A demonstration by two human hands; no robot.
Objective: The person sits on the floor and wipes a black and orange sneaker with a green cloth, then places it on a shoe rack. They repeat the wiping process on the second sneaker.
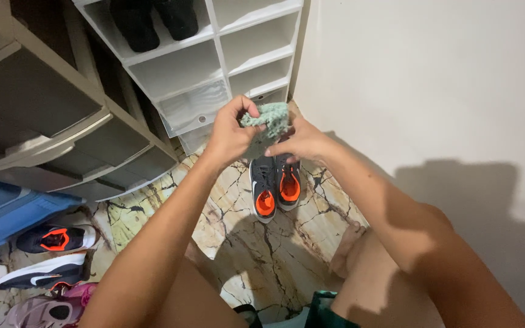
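Note:
Both hands are raised together over the floor, sharing a small fluffy pale-green cloth [267, 116]. My left hand [230, 135] pinches its left edge with thumb and fingers. My right hand [302, 143] grips its right side from below. Directly beneath the hands a pair of dark grey sneakers with orange insoles [274, 185] stands side by side on the marbled floor, toes pointing away from me towards the shelf unit.
A white cubby shoe rack [226, 54] stands ahead with black shoes on an upper shelf. Grey plastic drawers [62, 140] are at left, above a blue bin [7, 212]. Several other shoes [50, 261] lie at lower left. A white wall [432, 85] closes the right side.

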